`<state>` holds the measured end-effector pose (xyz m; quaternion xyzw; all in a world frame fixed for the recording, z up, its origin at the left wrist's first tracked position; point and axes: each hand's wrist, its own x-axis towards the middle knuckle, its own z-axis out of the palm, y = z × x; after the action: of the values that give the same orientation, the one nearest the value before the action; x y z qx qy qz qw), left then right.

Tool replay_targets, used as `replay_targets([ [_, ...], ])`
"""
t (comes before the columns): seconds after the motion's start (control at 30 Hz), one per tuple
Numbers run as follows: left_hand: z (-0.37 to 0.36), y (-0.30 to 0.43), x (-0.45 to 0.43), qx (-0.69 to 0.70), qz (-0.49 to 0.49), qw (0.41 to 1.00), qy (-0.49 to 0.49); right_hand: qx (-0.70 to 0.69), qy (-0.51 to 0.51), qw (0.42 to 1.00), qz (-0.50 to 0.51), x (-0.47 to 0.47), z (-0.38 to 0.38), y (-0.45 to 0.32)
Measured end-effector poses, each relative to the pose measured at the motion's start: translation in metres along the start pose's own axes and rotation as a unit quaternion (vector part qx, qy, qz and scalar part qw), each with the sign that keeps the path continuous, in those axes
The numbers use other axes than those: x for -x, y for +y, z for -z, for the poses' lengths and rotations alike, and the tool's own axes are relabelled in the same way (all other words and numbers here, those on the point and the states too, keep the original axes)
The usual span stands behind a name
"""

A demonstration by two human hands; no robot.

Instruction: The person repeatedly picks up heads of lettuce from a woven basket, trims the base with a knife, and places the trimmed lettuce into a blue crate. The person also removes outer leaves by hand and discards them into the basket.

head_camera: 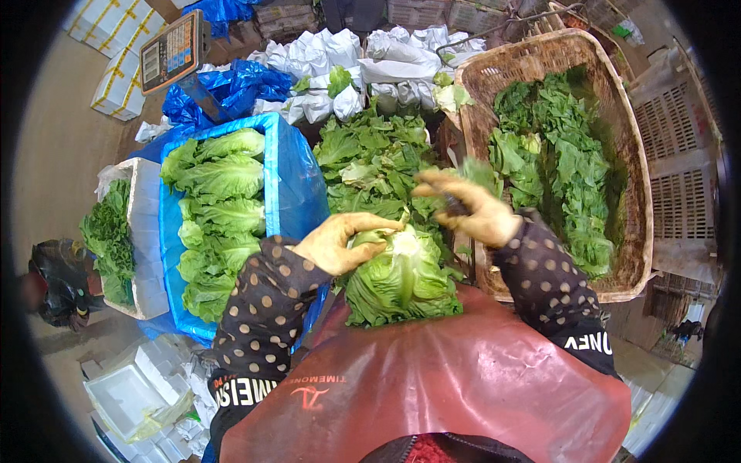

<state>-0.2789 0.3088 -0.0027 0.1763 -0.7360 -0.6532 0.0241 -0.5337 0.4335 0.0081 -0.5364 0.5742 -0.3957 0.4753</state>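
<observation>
My left hand (350, 240) grips the base of a green lettuce head (405, 278), which rests against the red apron (428, 359) with its pale stem end up. Just right of it, my right hand (472, 208) is blurred by motion, its fingers curled round a small dark object (455, 205) whose kind I cannot tell. Beyond both hands lies a heap of loose lettuce leaves (373, 156). To the left, a blue-lined box (271, 173) holds a row of lettuce heads (228, 173).
A dirty plastic crate (642, 191) with leafy greens stands at right. White-wrapped bundles (399, 63) lie beyond the leaves. A digital scale (171, 52) rises at back left, above blue plastic. A foam box (147, 231) with greens sits at far left.
</observation>
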Motion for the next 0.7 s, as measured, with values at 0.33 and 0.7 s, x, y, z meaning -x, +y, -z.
replay_targets([
  [0.33, 0.048, -0.006, 0.030, -0.491, 0.014, 0.826, 0.278, -0.206, -0.145, 0.966, -0.050, 0.000, -0.025, 0.106],
  [0.7, -0.077, -0.091, 0.009, 0.233, -0.022, 0.949, 0.211, 0.429, 0.142, 0.890, -0.054, 0.005, -0.006, -0.061],
])
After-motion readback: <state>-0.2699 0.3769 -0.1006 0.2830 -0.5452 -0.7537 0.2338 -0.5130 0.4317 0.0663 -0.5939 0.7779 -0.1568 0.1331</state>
